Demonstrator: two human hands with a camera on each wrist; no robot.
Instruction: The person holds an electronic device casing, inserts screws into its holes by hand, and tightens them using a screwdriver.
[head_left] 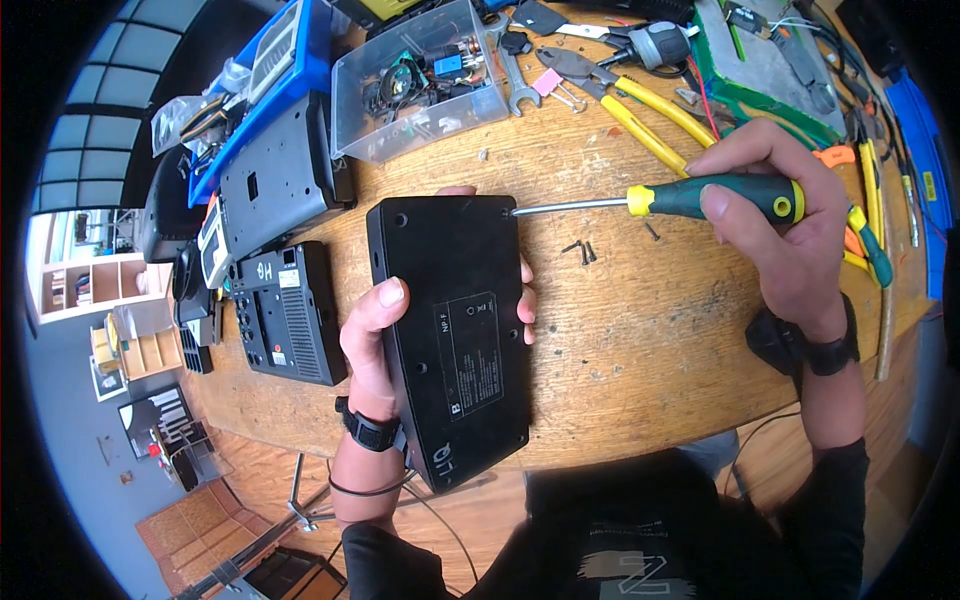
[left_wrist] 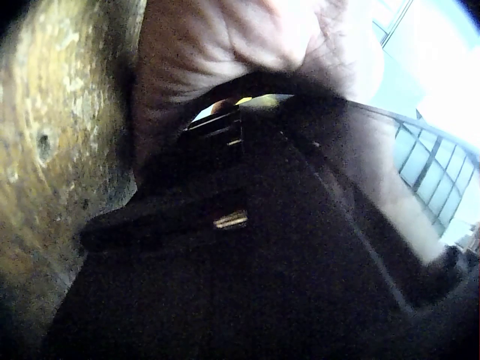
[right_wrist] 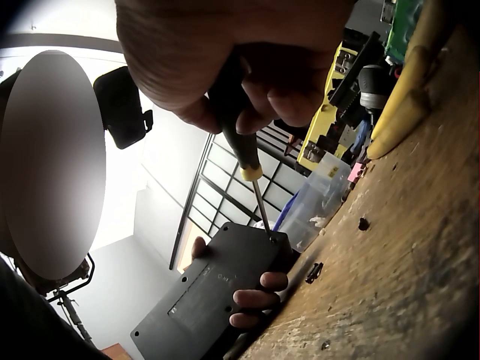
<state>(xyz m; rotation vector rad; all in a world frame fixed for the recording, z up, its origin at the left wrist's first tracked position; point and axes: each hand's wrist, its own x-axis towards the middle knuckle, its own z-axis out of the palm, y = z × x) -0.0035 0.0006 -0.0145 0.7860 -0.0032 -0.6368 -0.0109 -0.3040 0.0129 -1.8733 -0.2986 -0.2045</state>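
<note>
My left hand [head_left: 370, 345] grips a flat black rectangular device [head_left: 440, 260], its thumb along the near-left edge and fingertips showing at the opposite edge. A printed label and several screw holes mark the face turned up. In my right hand [head_left: 785, 240] is a screwdriver [head_left: 660, 199] with a green and yellow handle, its shaft lying nearly level in the head view. The tip meets the hole at the device's far right corner; the right wrist view also shows the shaft [right_wrist: 262, 202] reaching that corner. The left wrist view is mostly filled by the device's dark underside.
Several small dark screws [head_left: 587, 252] lie on the wooden table [head_left: 640, 360]. Yellow-handled pliers [head_left: 640, 130], a wrench [head_left: 518, 80] and a clear parts bin [head_left: 420, 130] are behind. Other black devices [head_left: 290, 315] stand at left, beside a blue bin [head_left: 255, 110].
</note>
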